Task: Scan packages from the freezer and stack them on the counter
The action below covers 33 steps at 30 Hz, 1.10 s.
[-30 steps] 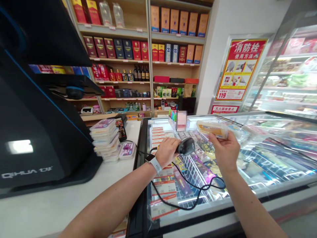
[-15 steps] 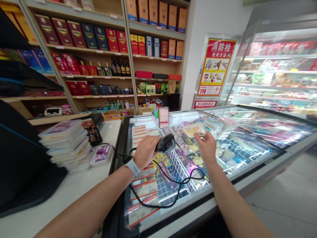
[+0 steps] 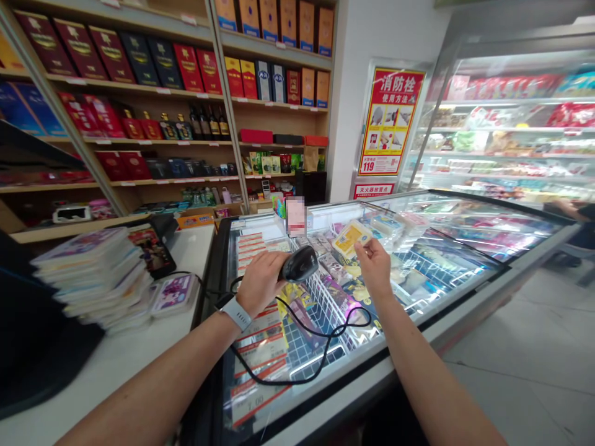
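Yellow-labelled box swings round to show its printed face

Over the glass top of the long, black-framed chest freezer (image 3: 214, 251), the small clear plastic box with a yellow printed label (image 3: 352, 239) has come round. A moment ago it was held nearly edge-on; now its label faces the wearer. The view has swung too, bringing in more floor to the freezer's right. The turn leaves the label in plain sight, though whether any code faces the scanner I cannot tell.

The right hand (image 3: 374, 260) grasps the box lightly by its near right corner, thumb and fingers pinching. The left hand (image 3: 263, 279), with a pale-strapped watch at the wrist, is closed round a black plastic handheld scanner (image 3: 300, 264), held above the freezer's left part. Its black cable (image 3: 331, 337) loops over the freezer glass.

The box looks flat and rectangular with rounded corners, tilted a little, its lid apparently shut (the small print is too blurred to read). On the white bench (image 3: 105, 365) left of the freezer stands an uneven stack of similar clear plastic boxes (image 3: 100, 279); one box with a purple label (image 3: 173, 294) lies nearer the freezer's edge.
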### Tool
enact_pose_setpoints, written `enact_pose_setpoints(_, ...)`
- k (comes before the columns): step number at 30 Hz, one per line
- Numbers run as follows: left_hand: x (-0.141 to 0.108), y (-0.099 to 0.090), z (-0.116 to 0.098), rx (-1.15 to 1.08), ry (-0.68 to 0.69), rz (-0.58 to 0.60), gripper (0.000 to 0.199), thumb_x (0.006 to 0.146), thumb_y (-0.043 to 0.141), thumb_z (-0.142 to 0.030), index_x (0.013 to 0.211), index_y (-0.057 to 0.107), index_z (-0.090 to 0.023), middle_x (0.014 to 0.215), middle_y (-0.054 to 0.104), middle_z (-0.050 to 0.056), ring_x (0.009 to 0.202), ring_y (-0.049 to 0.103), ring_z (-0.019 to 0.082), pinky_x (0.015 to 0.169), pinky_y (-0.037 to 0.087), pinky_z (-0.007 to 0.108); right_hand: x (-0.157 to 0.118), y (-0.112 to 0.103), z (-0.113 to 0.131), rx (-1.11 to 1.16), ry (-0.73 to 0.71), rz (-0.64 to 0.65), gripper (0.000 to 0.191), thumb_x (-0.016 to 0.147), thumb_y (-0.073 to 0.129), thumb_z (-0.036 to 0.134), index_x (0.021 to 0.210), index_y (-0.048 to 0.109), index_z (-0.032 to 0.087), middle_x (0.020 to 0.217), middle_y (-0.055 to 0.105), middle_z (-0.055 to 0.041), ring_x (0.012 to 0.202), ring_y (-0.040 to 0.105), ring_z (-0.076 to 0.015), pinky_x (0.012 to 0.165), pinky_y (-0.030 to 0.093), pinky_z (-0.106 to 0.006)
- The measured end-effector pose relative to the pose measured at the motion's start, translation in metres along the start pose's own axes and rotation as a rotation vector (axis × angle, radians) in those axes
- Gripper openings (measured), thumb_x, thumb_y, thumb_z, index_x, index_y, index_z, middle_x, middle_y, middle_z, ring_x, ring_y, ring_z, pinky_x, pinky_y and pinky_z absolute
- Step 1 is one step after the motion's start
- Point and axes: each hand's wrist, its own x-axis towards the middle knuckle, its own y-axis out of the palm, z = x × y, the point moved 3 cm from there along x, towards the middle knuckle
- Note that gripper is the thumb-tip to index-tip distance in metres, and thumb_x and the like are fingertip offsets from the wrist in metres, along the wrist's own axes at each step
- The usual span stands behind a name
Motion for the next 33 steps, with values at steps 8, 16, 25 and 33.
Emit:
enact_pose_setpoints(8,0.000,0.002,0.002,0.015,0.010,-0.014,0.042,0.077,0.067,-0.012,0.117,0.058,-0.018,0.114,0.070,0.011,0.107,0.063,0.028,0.098,0.047,0.045,-0.007,0.005,-0.003,-0.018,0.098,0.082,0.049,0.086,0.053,0.064,0.113,0.050,0.023,0.096,0.070,-0.0074,0.055,0.066,-0.0193,0.040,0.048,-0.029)
enact_pose_setpoints(16,0.001,-0.001,-0.001,0.026,-0.002,-0.009,0.043,0.075,0.070,-0.010,0.116,0.058,-0.019,0.113,0.070,0.009,0.106,0.063,0.028,0.097,0.047,0.044,-0.005,0.001,-0.005,-0.112,0.089,-0.012,0.053,0.084,0.054,0.064,0.116,0.053,0.022,0.092,0.072,-0.0088,0.057,0.068,-0.0204,0.045,0.050,-0.029)
enact_pose_setpoints(25,0.000,0.001,0.001,0.032,-0.004,-0.003,0.046,0.075,0.072,-0.013,0.119,0.057,-0.018,0.115,0.069,0.010,0.107,0.062,0.028,0.097,0.047,0.043,0.003,-0.002,-0.030,-0.202,0.027,-0.017,0.043,0.075,0.067,0.046,0.109,0.063,0.020,0.098,0.074,-0.0075,0.079,0.069,-0.0235,0.073,0.058,-0.038)
enact_pose_setpoints(33,0.001,0.000,0.000,0.045,-0.007,-0.006,0.045,0.075,0.072,-0.014,0.118,0.058,-0.018,0.115,0.070,0.010,0.107,0.063,0.028,0.098,0.047,0.044,0.004,-0.002,-0.031,-0.204,0.028,-0.021,0.039,0.073,0.070,0.048,0.099,0.070,0.019,0.080,0.074,-0.0043,0.074,0.068,-0.0223,0.070,0.056,-0.035)
